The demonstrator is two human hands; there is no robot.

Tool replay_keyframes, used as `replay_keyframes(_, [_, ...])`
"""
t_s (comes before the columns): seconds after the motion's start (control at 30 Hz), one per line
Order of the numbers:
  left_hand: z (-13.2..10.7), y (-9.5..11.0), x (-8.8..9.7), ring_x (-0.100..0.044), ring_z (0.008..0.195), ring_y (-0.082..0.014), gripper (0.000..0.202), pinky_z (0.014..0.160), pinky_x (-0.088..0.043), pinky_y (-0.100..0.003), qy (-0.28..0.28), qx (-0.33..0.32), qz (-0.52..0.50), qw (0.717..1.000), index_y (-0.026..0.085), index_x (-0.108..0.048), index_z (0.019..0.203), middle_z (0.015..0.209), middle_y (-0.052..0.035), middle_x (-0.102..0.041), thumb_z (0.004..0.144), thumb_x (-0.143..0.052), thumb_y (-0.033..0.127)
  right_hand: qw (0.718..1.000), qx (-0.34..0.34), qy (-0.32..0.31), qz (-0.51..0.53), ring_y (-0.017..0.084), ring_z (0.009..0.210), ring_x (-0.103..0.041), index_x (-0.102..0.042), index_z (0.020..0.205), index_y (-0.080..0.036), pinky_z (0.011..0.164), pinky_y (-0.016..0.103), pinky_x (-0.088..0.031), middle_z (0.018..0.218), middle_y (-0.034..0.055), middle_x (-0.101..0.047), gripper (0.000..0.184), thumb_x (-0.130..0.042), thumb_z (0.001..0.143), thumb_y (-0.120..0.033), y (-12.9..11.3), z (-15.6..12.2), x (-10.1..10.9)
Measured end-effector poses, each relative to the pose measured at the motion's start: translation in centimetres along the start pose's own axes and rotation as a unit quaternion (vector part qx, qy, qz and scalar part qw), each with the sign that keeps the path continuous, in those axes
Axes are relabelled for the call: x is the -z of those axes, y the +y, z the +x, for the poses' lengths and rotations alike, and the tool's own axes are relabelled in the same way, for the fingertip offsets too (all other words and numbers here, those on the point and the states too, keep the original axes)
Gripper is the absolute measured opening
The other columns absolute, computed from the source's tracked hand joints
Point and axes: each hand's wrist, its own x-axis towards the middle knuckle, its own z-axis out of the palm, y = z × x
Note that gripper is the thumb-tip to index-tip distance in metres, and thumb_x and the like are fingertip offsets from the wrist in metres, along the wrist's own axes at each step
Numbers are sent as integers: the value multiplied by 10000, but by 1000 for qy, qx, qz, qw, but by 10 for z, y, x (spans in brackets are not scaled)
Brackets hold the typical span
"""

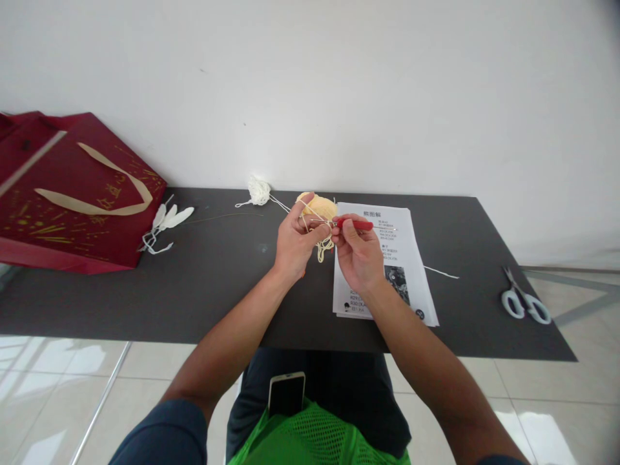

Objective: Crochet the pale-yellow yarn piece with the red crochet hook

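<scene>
My right hand (pixel 359 255) is closed round the red handle of a crochet hook (pixel 357 225), whose metal shaft points left toward my other hand. My left hand (pixel 295 242) is closed on pale yarn (pixel 317 216), with a strand looped over the raised index finger. The fingertips of both hands nearly meet at the hook's tip, and the small stitches there are too fine to make out. Behind them lies a ball of yellow yarn (pixel 323 205), partly hidden by my left hand. Loose cream strands (pixel 323 250) hang below the fingers.
A ball of white yarn (pixel 259 191) lies at the table's back edge. Printed sheets (pixel 416 258) lie under my right hand, and scissors (pixel 520 300) rest at the far right. A dark red gift bag (pixel 82 187) stands left beside white leaf-shaped pieces (pixel 169 218). A phone (pixel 287 392) sits at my lap.
</scene>
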Motion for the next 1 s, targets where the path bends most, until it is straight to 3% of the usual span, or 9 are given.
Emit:
replay_keyframes(0.37, [-2, 0, -1, -685, 695, -119, 950, 741, -524, -266, 18, 7, -11, 1000, 214, -380, 1513, 792, 32, -731, 689, -853, 186, 1000, -2, -5, -9, 71, 740, -631, -729, 908, -273, 691, 213, -579, 966, -28, -721, 94, -764, 866, -349, 1, 0, 0])
replay_keyframes(0.57, [-3, 2, -3, -673, 673, -108, 1033, 679, -486, -229, 30, 8, 1, 1000, 220, -322, 1551, 769, 43, -731, 669, -859, 176, 999, 7, -4, -39, 81, 718, -600, -720, 916, -282, 652, 237, -534, 959, -27, -718, 105, -746, 876, -376, 1, -1, 0])
replay_keyframes(0.67, [-2, 4, -2, -627, 607, -87, 919, 591, -442, -205, 26, 16, 19, 999, 207, -436, 1470, 744, 46, -724, 655, -859, 167, 999, 6, -5, -31, 74, 708, -588, -723, 919, -275, 644, 234, -508, 947, -30, -714, 90, -745, 877, -353, 0, -1, 0])
replay_keyframes(0.8, [-1, 2, -1, -571, 526, -67, 514, 501, -401, -191, 14, 51, 49, 997, 167, -651, 1138, 698, 30, -697, 663, -847, 192, 999, 9, 15, -44, 81, 696, -586, -712, 921, -262, 647, 245, -499, 925, -26, -724, 125, -761, 854, -355, 3, 0, 0])
replay_keyframes(0.9, [0, -1, 0, -580, 515, -88, 311, 430, -361, -186, 9, 71, 66, 995, 146, -696, 954, 654, 3, -673, 699, -831, 262, 996, 19, 40, -75, 102, 707, -615, -695, 933, -251, 671, 266, -524, 900, -15, -737, 179, -770, 835, -381, 7, 1, 3])
replay_keyframes(1.0, [2, -4, 2, -614, 533, -111, 263, 413, -388, -188, -2, 72, 80, 994, 128, -725, 895, 639, -20, -671, 724, -821, 303, 994, 33, 46, -99, 114, 725, -647, -687, 956, -246, 698, 285, -549, 906, -9, -739, 201, -761, 842, -394, 11, 2, 6])
